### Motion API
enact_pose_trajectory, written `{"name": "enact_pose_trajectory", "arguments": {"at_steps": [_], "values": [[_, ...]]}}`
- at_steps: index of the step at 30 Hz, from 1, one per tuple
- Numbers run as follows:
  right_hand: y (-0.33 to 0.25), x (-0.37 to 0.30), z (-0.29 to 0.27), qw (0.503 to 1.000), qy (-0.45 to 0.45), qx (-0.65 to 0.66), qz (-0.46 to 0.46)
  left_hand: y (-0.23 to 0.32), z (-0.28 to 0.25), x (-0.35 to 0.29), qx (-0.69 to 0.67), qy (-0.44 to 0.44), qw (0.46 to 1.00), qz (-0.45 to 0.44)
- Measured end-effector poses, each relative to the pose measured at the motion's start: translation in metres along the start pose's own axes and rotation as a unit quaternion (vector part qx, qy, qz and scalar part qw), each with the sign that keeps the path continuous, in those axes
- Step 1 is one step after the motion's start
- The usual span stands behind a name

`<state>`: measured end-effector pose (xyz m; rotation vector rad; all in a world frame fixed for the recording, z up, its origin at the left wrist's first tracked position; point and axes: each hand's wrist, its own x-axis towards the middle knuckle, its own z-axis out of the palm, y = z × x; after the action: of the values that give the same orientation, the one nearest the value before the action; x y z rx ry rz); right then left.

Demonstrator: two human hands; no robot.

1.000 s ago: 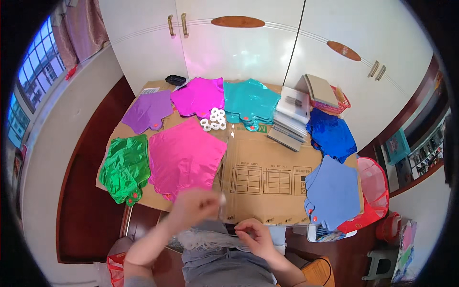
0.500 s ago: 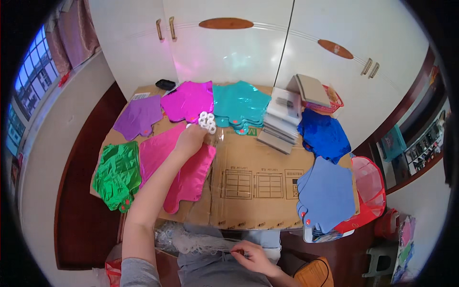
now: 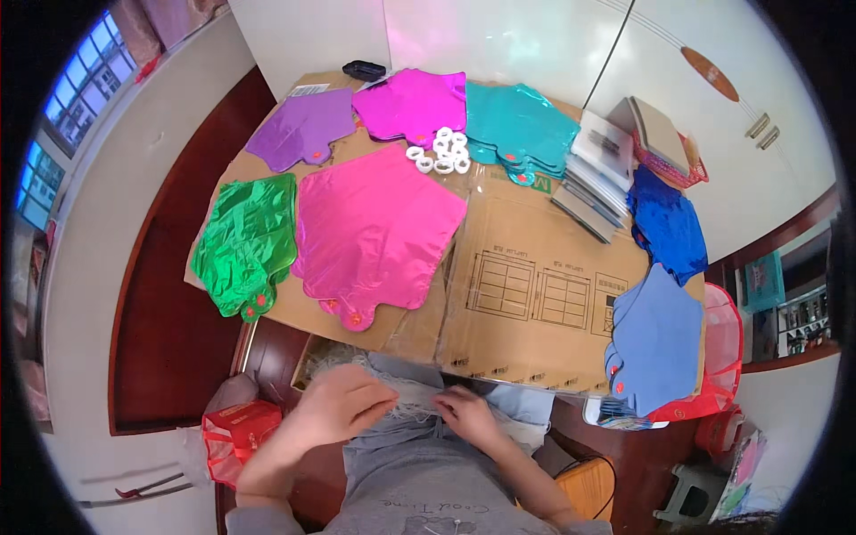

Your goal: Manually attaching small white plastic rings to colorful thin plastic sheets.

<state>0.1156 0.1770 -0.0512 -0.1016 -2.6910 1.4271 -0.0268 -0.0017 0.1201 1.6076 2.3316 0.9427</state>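
Over my lap, just off the table's front edge, my left hand (image 3: 348, 403) is closed with its fingers pressed together; what it holds, if anything, I cannot make out. To its right my right hand (image 3: 465, 415) pinches the end of thin white string (image 3: 413, 399), a loose tangle of which lies in my lap between and behind the hands. Nearest on the table is a pink stack (image 3: 383, 236) of flat shiny foil sheets with rounded tabs and red dots. A cluster of small white rings (image 3: 443, 152) rests beyond it, touched by neither hand.
Similar foil stacks line the cardboard-covered table (image 3: 499, 330): green (image 3: 245, 236), purple (image 3: 303, 129), magenta (image 3: 415, 102), teal (image 3: 522, 125), dark blue (image 3: 667, 223) and light blue (image 3: 660, 339). Booklets (image 3: 593, 183) stand beside a pink basket (image 3: 695, 169). A red bag (image 3: 241, 437) sits at lower left.
My left hand has come back from the white rings to my lap, close to the right hand. The view has tilted downward. My right hand stays at the white string.
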Motion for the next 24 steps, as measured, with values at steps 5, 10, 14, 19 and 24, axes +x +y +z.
{"name": "enact_pose_trajectory", "arguments": {"at_steps": [5, 10, 14, 19, 24], "values": [[-0.006, 0.011, 0.017, 0.998, -0.022, -0.051, 0.013, -0.046, 0.072, -0.057, -0.009, 0.064, 0.982, -0.178], [-0.009, 0.011, 0.027, 0.986, -0.063, -0.15, 0.024, -0.056, 0.106, -0.067, 0.067, 0.108, 0.973, -0.191], [-0.014, 0.009, 0.027, 0.988, -0.056, -0.14, 0.02, -0.08, 0.115, -0.073, 0.122, 0.108, 0.974, -0.155], [0.0, -0.004, 0.013, 0.998, -0.019, 0.012, 0.062, -0.113, 0.101, -0.098, 0.031, 0.123, 0.943, -0.308], [-0.008, -0.011, -0.014, 0.977, -0.03, 0.142, 0.156, -0.109, 0.084, -0.098, 0.161, 0.139, 0.936, -0.282]]}}
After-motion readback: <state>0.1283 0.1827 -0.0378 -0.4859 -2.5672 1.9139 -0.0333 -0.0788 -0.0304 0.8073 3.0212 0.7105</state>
